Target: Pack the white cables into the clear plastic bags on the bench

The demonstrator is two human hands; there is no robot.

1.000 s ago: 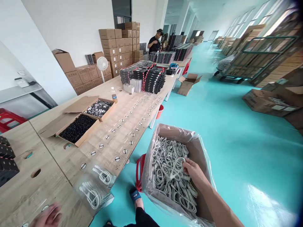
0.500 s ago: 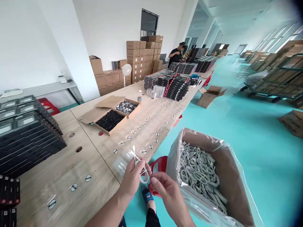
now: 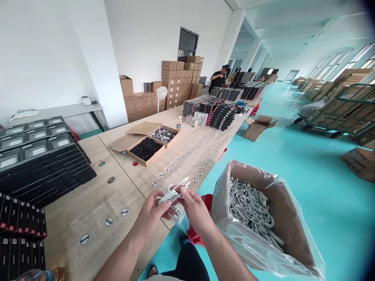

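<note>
In front of me, over the table's edge, a coiled white cable [image 3: 168,197] is held between both hands. My left hand [image 3: 154,208] is closed around the coil, with the thumb on top. My right hand [image 3: 191,205] pinches the same cable at its other side, near the plug ends [image 3: 185,182]. Just below the hands, another white coil [image 3: 177,213] shows partly; I cannot tell whether it lies on the table or hangs. To the right stands a plastic-lined carton [image 3: 295,207] with many loosely coiled pale cables [image 3: 250,212] inside.
Clear plastic bags with round labels [image 3: 108,222] lie in rows along the wooden table [image 3: 129,230]. A tray of small black parts [image 3: 145,149] and stacked black boxes [image 3: 55,171] stand on it. A red stool [image 3: 195,236] is below. A person [image 3: 217,80] works farther back.
My right hand, empty beside the coil before, has moved up and left onto the cable. The left hand has turned, and the cable is now between both hands. The view has shifted slightly.
</note>
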